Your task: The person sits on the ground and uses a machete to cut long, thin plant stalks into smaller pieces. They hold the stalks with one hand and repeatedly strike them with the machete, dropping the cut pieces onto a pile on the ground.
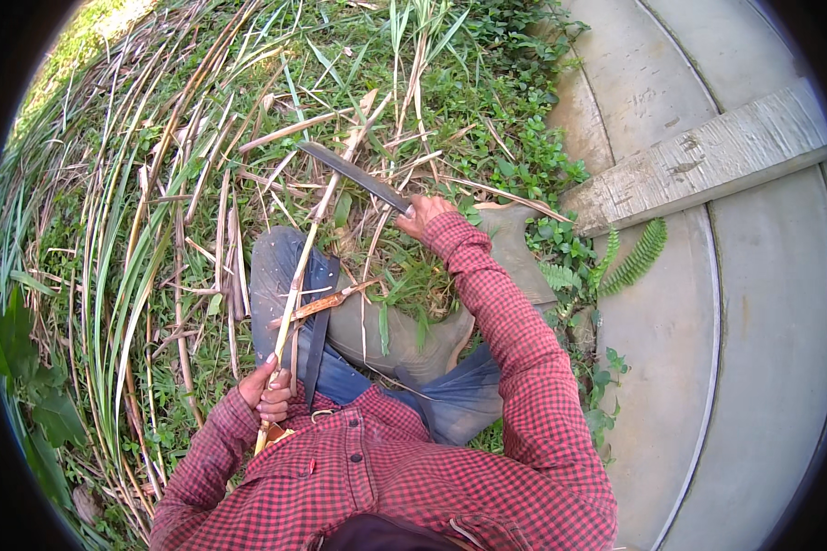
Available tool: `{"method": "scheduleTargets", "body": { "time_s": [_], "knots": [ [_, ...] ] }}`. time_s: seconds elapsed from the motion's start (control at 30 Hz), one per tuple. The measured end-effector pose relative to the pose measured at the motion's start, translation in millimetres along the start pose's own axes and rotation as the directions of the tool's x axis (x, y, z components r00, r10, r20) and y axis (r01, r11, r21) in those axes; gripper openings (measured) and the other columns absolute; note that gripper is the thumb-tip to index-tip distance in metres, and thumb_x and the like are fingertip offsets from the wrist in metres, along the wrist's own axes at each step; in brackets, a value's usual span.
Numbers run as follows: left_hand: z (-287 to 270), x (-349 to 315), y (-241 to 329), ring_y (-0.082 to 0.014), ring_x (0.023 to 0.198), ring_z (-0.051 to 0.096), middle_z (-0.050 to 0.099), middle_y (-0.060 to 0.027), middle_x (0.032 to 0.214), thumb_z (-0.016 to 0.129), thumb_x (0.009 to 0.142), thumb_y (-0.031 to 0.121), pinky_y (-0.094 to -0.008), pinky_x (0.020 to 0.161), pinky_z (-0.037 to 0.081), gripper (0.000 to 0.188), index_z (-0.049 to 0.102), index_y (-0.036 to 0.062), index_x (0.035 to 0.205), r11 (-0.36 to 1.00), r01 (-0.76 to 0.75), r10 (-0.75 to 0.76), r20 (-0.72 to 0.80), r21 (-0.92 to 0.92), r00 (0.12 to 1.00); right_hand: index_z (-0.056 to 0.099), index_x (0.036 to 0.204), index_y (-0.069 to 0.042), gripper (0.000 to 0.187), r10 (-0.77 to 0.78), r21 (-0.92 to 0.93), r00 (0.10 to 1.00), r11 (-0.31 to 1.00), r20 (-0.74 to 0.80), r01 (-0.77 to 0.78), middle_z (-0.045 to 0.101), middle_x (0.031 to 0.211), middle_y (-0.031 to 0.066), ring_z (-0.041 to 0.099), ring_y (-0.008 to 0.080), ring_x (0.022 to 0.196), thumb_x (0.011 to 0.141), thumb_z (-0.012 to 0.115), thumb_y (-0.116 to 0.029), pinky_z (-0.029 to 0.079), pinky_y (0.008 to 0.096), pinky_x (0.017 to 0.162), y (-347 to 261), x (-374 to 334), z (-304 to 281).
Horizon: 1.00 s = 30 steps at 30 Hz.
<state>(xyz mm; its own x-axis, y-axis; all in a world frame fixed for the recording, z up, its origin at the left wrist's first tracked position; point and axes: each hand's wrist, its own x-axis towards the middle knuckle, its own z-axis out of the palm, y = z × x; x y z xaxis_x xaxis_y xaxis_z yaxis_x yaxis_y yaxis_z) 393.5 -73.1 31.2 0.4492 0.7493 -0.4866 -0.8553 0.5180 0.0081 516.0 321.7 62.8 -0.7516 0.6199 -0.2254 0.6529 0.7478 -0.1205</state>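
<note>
My left hand (266, 390) is closed around the lower part of a long pale stalk (300, 266), near my waist. The stalk slants up and away across my bent leg. In my right hand (425, 216) is a long knife with a dark, straight blade (358, 174); its handle is hidden in my fist. The blade lies across the far part of the stalk, though I cannot tell whether they touch. Close to the stalk, over my leg, is a reddish-brown strip (322, 303) that looks like wood or bark.
Long cut stalks and leaves (138, 266) cover the grass on the left. Dry scraps (294, 129) lie beyond my legs. To the right are grey concrete slabs (657, 312), with a thick concrete beam (708, 161) across them. A fern (636, 259) grows along the slab edge.
</note>
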Motion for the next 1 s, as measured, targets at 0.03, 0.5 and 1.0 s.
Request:
{"method": "scheduleTargets", "body": {
  "time_s": [0.03, 0.5, 1.0],
  "knots": [
    [2.8, 0.4, 2.3, -0.0043, 0.033, 0.02, 0.023, 0.0064, 0.045, 0.029, 0.09, 0.055, -0.0205, 0.031, 0.021, 0.049, 0.036, 0.014, 0.065, 0.998, -0.026, 0.029, -0.054, 0.051, 0.998, 0.056, 0.098, -0.008, 0.041, -0.044, -0.02, 0.998, 0.999, 0.034, 0.045, 0.063, 0.08, 0.015, 0.062, 0.0336, 0.075, 0.076, 0.055, -0.042, 0.049, 0.0425, 0.073, -2.3, -1.4, -4.2],
    [22.6, -8.1, 38.7, -0.0043, 0.032, 0.019, 0.023, 0.007, 0.044, 0.029, 0.09, 0.055, -0.0206, 0.029, 0.02, 0.049, 0.036, 0.0135, 0.064, 0.985, -0.101, 0.125, -0.174, 0.144, 0.977, 0.048, 0.086, -0.008, 0.039, -0.49, 0.074, 0.872, 0.869, -0.015, 0.489, 0.059, 0.075, 0.0099, 0.061, 0.0294, 0.073, 0.073, 0.061, -0.043, 0.049, 0.0408, 0.063, -77.6, -73.8, 4.1],
    [46.4, -6.1, 6.3, -0.0044, 0.032, 0.018, 0.024, 0.0065, 0.044, 0.029, 0.088, 0.059, -0.0201, 0.029, 0.018, 0.052, 0.036, 0.0146, 0.063, 0.969, 0.004, 0.068, -0.284, 0.245, 0.957, 0.058, 0.092, -0.006, 0.042, -0.137, 0.208, 0.98, 0.973, 0.147, 0.105, 0.064, 0.079, 0.0151, 0.061, 0.0333, 0.082, 0.073, 0.057, -0.044, 0.048, 0.0442, 0.077, -32.1, -37.2, 14.3]
  ]
}}
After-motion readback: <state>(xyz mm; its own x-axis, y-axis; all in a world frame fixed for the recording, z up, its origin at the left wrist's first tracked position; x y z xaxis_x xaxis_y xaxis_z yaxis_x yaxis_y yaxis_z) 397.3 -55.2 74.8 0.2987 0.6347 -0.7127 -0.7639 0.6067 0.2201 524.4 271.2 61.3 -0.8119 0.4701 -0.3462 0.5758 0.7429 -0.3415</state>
